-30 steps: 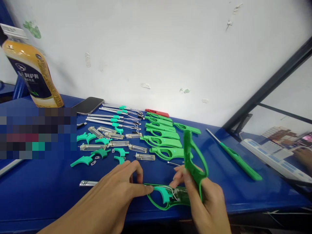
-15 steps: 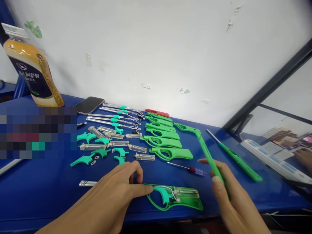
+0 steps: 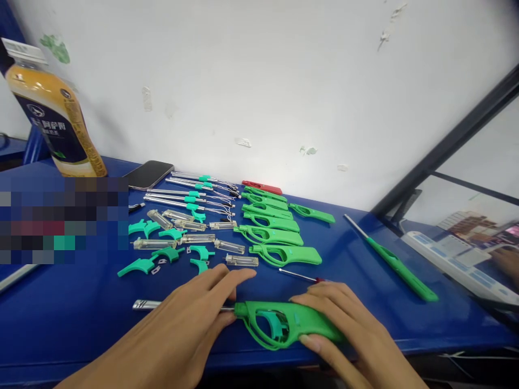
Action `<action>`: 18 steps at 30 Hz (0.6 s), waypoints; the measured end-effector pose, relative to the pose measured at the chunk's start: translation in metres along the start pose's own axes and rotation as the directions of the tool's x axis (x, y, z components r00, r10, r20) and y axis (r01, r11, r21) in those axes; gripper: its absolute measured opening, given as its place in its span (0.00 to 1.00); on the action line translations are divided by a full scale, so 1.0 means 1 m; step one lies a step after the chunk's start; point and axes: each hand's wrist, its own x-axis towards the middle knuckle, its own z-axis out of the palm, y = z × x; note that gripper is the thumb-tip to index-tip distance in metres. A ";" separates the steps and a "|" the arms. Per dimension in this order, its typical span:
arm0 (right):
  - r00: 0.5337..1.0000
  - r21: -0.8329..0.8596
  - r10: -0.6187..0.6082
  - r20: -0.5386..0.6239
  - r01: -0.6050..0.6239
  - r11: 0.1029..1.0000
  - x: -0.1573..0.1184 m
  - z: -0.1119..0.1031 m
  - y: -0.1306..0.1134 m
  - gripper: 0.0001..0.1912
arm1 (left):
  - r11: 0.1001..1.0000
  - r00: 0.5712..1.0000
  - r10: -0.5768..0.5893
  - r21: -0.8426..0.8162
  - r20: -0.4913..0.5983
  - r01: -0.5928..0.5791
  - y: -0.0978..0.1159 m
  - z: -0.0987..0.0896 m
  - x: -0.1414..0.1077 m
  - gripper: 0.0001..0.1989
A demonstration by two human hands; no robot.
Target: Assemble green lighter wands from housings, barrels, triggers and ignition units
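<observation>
A green stick lighter (image 3: 302, 316) lies near the table's front edge, its upper half-shell laid over the lower one. The teal trigger (image 3: 274, 324) shows through the loop opening, and its metal tube (image 3: 146, 304) sticks out to the left. My left hand (image 3: 198, 313) is closed around the tube by the nose, index finger raised. My right hand (image 3: 344, 319) grips the handle, with fingers over the top and thumb on the near side. Behind it lies a screwdriver (image 3: 298, 275), its handle mostly hidden by that hand.
Several green half-shells (image 3: 284, 254) and a red one (image 3: 263, 187) are lined up behind. To their left are clear fuel tanks (image 3: 198, 238), teal triggers (image 3: 138, 266) and wired tubes (image 3: 174, 198). A finished-looking lighter (image 3: 399, 265), phone (image 3: 149, 175) and bottle (image 3: 52, 119) stand farther out.
My right hand has brought the green half-shell down onto the lower half, covering the fuel tank and wires. My left hand's index finger has lifted off the nose.
</observation>
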 end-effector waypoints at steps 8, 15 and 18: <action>0.996 0.039 0.036 0.084 -0.039 0.998 -0.002 0.005 0.001 0.15 | 0.988 0.988 0.152 -0.003 0.015 -0.152 0.005 -0.007 0.010 0.21; 0.995 0.071 0.061 0.084 -0.067 0.995 -0.003 0.007 0.001 0.15 | 0.991 0.994 0.109 -0.073 -0.005 -0.109 -0.001 -0.006 0.004 0.25; 0.994 0.077 0.067 0.084 -0.074 0.994 -0.003 0.008 0.001 0.16 | 0.983 0.986 0.160 -0.077 -0.050 -0.164 -0.001 -0.006 0.007 0.23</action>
